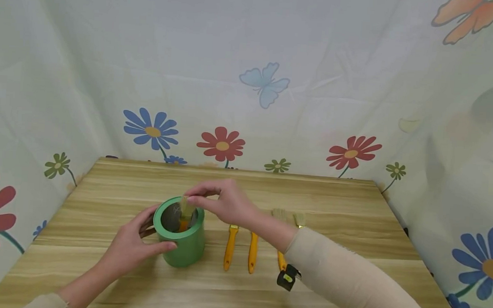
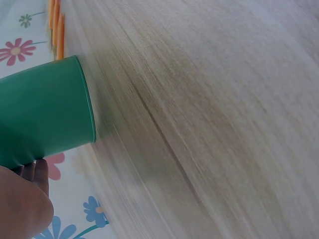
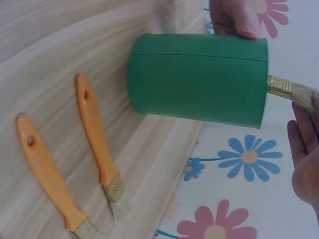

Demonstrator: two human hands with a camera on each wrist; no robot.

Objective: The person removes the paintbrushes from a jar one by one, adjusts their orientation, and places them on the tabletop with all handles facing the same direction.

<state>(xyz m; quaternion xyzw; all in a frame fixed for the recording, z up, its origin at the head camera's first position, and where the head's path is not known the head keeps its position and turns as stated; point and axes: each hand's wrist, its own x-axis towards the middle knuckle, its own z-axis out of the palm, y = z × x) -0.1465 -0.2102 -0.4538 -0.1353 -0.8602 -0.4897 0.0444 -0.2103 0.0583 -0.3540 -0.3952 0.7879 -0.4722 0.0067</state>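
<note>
A green can (image 1: 185, 249) stands upright on the wooden table, its dark inside visible from above. My left hand (image 1: 133, 241) grips its left side, thumb in front and fingers behind. Over the opening, my right hand (image 1: 222, 202) pinches a paintbrush (image 3: 280, 86) by its pale bristles. The metal collar shows just above the rim, and the orange handle points down inside the can. To the can's right lie two paintbrushes with orange handles, one (image 1: 230, 249) nearer the can and another (image 1: 252, 253) beside it.
Further right, more paintbrush bristles (image 1: 299, 219) and an orange handle (image 1: 281, 260) show around my right forearm. A small black device (image 1: 288, 277) sits by the right sleeve. Behind the wooden table (image 1: 333, 192) hangs a white flowered cloth (image 1: 191, 89).
</note>
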